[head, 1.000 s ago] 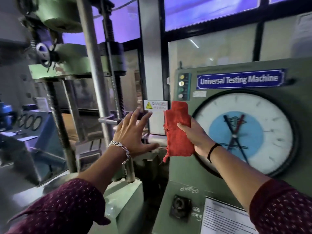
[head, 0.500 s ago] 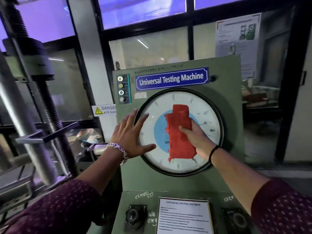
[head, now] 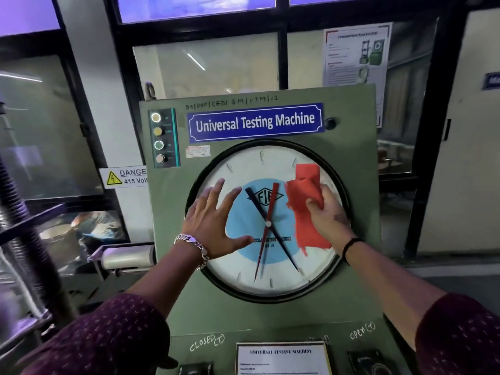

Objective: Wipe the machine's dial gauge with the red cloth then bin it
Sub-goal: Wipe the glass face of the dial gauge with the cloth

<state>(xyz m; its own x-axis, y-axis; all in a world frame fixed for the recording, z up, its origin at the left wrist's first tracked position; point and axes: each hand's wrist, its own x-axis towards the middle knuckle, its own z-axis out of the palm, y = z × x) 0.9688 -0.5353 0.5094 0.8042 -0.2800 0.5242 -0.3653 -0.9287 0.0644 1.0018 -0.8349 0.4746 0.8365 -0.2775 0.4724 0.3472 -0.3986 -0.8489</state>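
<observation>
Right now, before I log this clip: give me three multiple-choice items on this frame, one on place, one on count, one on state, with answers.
1. Where on the dial gauge is the red cloth?
A. right side
B. bottom left
C. off the glass

2. How many round lamps or buttons are in the indicator strip?
A. two
B. four
C. six

3. How is the left hand?
A. fisted
B. gripping a lever
C. open, fingers spread

Answers: 1 A, the right hand presses it right of the pointers. 2 B, four stacked. 3 C, the palm lies flat against the dial.
</observation>
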